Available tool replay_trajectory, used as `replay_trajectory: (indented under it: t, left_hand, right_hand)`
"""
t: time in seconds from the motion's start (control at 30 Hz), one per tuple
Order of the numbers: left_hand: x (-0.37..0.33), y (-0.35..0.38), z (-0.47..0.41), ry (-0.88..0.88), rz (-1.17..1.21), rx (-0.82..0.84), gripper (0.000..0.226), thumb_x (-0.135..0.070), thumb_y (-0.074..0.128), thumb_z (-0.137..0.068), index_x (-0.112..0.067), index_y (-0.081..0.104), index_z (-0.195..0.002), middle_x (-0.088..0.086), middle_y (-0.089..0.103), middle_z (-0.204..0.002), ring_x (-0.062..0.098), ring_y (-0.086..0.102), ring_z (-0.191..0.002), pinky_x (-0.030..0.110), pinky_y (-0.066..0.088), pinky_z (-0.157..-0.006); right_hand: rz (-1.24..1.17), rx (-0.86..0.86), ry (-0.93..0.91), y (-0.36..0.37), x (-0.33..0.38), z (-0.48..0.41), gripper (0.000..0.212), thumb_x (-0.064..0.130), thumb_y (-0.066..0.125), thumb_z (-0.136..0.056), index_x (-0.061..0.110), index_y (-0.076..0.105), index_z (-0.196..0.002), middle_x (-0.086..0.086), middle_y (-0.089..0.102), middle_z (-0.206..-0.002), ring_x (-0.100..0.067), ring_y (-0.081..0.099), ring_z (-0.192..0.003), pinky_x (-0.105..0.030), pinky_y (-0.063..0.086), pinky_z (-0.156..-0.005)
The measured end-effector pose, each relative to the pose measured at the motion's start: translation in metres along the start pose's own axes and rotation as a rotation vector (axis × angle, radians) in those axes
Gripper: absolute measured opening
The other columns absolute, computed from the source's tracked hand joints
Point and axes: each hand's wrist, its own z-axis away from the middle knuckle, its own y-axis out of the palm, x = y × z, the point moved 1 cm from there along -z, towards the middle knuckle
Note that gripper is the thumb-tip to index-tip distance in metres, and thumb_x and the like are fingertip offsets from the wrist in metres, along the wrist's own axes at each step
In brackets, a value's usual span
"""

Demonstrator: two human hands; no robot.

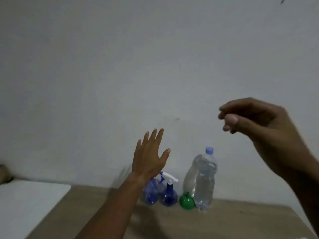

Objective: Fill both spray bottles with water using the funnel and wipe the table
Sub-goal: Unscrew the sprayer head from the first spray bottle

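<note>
Head camera, looking forward and down: I see both of the person's bare hands raised in the air in front of a plain, matte grey-white wall [120, 66]. The left hand [148, 156] is flat, its fingers straight and fanned apart, gripping nothing. The right hand [259, 121] hangs higher, its fingers curled inward with the thumb against the fingertips; motion blur softens it, and it touches none of the objects.

Along the far edge of the wood-grain tabletop [224, 221], against the wall, the task items stand in a row. Two round-bellied spray bottles of translucent blue plastic sit side by side: the left spray bottle [150, 194] is partly hidden behind the left wrist, and the right spray bottle [169, 194] carries a white trigger head. Just to their right lies the green funnel [186, 200], glossy and tipped on its side, touching the base of a tall, ribbed, clear water bottle [205, 180] with a pale blue cap. A pale shape behind that bottle is too blurred for me to identify.

A smooth white slab [25, 204] with a rounded corner lies at the tabletop's left edge.
</note>
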Motion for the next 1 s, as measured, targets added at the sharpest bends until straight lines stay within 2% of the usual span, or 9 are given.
replay_trajectory:
  t: [0.07,0.13,0.27,0.37,0.47,0.63,0.83,0.93,1.0]
  left_hand:
    - [0.029,0.02,0.02,-0.093,0.053,0.076,0.063,-0.054,0.043,-0.099,-0.034,0.023,-0.155,-0.007,0.027,-0.161,0.018,0.023,-0.15,0.038,0.022,-0.12]
    - [0.065,0.043,0.046,-0.235,0.118,0.138,0.05,-0.048,0.051,-0.097,-0.031,0.046,-0.144,-0.004,0.053,-0.144,0.018,0.051,-0.131,0.03,0.042,-0.104]
    - [0.114,0.083,0.068,-0.375,0.255,0.275,0.025,-0.044,0.058,-0.095,-0.028,0.072,-0.108,-0.003,0.074,-0.107,0.019,0.068,-0.098,0.023,0.048,-0.076]
    - [0.144,0.112,0.072,-0.452,0.334,0.321,0.026,-0.043,0.058,-0.095,-0.027,0.073,-0.109,-0.003,0.074,-0.105,0.017,0.067,-0.091,0.024,0.047,-0.073]
    - [0.166,0.145,0.071,-0.49,0.451,0.374,0.028,-0.038,0.058,-0.097,-0.027,0.067,-0.12,-0.006,0.07,-0.109,0.016,0.063,-0.094,0.025,0.046,-0.077]
    - [0.195,0.196,0.064,-0.495,0.72,0.39,0.039,-0.034,0.06,-0.097,-0.03,0.056,-0.135,-0.009,0.066,-0.113,0.017,0.064,-0.105,0.039,0.055,-0.091]
    - [0.212,0.221,0.066,-0.456,0.852,0.461,0.049,-0.036,0.055,-0.099,-0.033,0.042,-0.147,-0.01,0.062,-0.134,0.008,0.059,-0.119,0.032,0.052,-0.098]
    - [0.208,0.215,0.069,-0.468,0.936,0.437,0.042,-0.027,0.059,-0.098,-0.027,0.052,-0.14,-0.012,0.066,-0.125,0.003,0.061,-0.116,0.016,0.051,-0.091]
    - [0.202,0.203,0.077,-0.467,0.982,0.404,0.035,-0.021,0.062,-0.096,-0.031,0.057,-0.129,-0.022,0.066,-0.117,-0.002,0.061,-0.115,0.014,0.05,-0.089]
  right_hand:
    - [0.17,0.057,0.216,0.049,-0.058,0.005,0.011,0.033,0.078,-0.084,0.03,0.077,-0.095,0.008,0.076,-0.09,-0.011,0.07,-0.077,-0.024,0.055,-0.07]
    - [0.345,0.202,0.393,0.092,-0.133,0.022,0.008,0.028,0.076,-0.089,0.033,0.074,-0.095,0.012,0.074,-0.091,-0.005,0.069,-0.081,-0.02,0.055,-0.069]
    - [0.556,0.354,0.526,0.158,-0.249,0.04,0.02,0.034,0.075,-0.088,0.032,0.072,-0.108,0.011,0.072,-0.11,-0.012,0.064,-0.103,-0.029,0.053,-0.084]
    - [0.716,0.344,0.507,0.204,-0.299,0.037,0.044,0.043,0.073,-0.088,0.029,0.065,-0.129,0.004,0.066,-0.128,-0.022,0.053,-0.121,-0.038,0.046,-0.099]
    - [0.817,0.366,0.467,0.237,-0.331,0.027,0.058,0.05,0.073,-0.086,0.029,0.057,-0.137,0.004,0.064,-0.134,-0.022,0.047,-0.125,-0.036,0.04,-0.098]
    - [0.91,0.491,0.438,0.269,-0.367,0.014,0.051,0.05,0.074,-0.085,0.026,0.061,-0.127,0.001,0.066,-0.116,-0.023,0.045,-0.118,-0.034,0.026,-0.085]
    - [0.984,0.484,0.45,0.28,-0.377,0.014,0.044,0.051,0.073,-0.084,0.026,0.066,-0.119,0.003,0.056,-0.098,-0.022,0.042,-0.117,-0.036,0.021,-0.084]
    - [0.984,0.505,0.421,0.278,-0.368,0.019,0.044,0.05,0.073,-0.084,0.025,0.067,-0.12,0.004,0.06,-0.104,-0.02,0.041,-0.118,-0.035,0.018,-0.083]
    - [0.97,0.508,0.398,0.275,-0.355,0.029,0.045,0.05,0.073,-0.085,0.024,0.067,-0.121,0.004,0.054,-0.1,-0.02,0.04,-0.117,-0.033,0.017,-0.083]
